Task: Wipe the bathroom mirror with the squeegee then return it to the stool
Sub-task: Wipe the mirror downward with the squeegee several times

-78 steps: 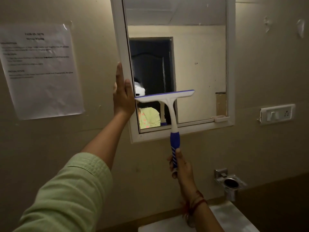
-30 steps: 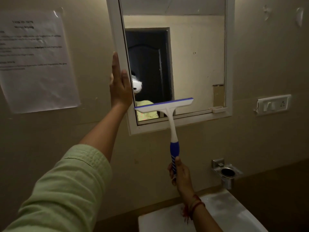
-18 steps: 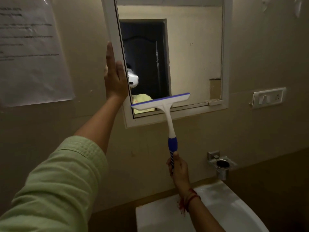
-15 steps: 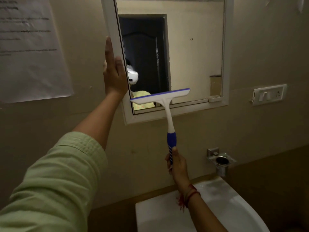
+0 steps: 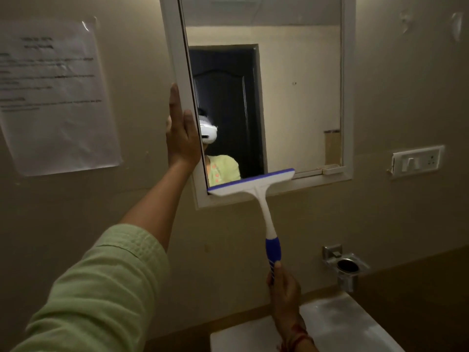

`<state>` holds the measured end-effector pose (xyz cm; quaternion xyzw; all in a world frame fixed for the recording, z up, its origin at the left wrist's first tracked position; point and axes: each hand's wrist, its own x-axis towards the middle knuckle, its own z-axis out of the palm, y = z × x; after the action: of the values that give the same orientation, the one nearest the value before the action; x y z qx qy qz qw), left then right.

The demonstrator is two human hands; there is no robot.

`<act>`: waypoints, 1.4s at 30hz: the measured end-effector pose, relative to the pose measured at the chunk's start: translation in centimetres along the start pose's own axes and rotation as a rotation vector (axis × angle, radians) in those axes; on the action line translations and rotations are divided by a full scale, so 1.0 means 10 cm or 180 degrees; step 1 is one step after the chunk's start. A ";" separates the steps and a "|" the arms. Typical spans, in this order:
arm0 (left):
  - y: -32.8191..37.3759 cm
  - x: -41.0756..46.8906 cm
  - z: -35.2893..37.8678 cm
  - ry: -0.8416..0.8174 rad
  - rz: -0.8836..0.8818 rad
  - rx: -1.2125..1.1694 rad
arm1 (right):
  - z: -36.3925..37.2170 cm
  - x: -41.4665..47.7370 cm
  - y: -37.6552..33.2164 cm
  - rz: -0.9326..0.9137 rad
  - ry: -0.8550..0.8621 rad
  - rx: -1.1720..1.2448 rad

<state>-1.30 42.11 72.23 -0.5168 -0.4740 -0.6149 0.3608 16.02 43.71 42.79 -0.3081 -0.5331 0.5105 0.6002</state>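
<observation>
Head view, squeegee [image 5: 251, 182] blade at mirror [image 5: 299, 97] bottom edge, right hand [image 5: 284, 285] gripping handle

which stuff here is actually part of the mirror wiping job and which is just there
In use: white-framed wall mirror; white and blue squeegee; right hand on its blue grip; left hand on the frame.

Just there: printed paper sheet; white switch plate; chrome holder; white basin.
</observation>
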 end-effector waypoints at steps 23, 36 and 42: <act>0.00 -0.02 -0.01 -0.0057 -0.0097 -0.0075 | 0.44 1.64 -3.24 -0.1350 0.0022 0.0467; 0.01 -0.03 -0.04 -0.0116 -0.0186 -0.0111 | 0.52 1.74 -3.56 -0.1148 -0.0212 0.0271; -0.01 -0.02 -0.05 -0.0185 -0.0256 -0.0078 | 0.55 1.74 -3.58 -0.0921 -0.0473 0.0301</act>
<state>-1.49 41.60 72.05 -0.5193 -0.4970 -0.6194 0.3155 19.38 48.76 82.55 -0.1611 -0.5902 0.4647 0.6401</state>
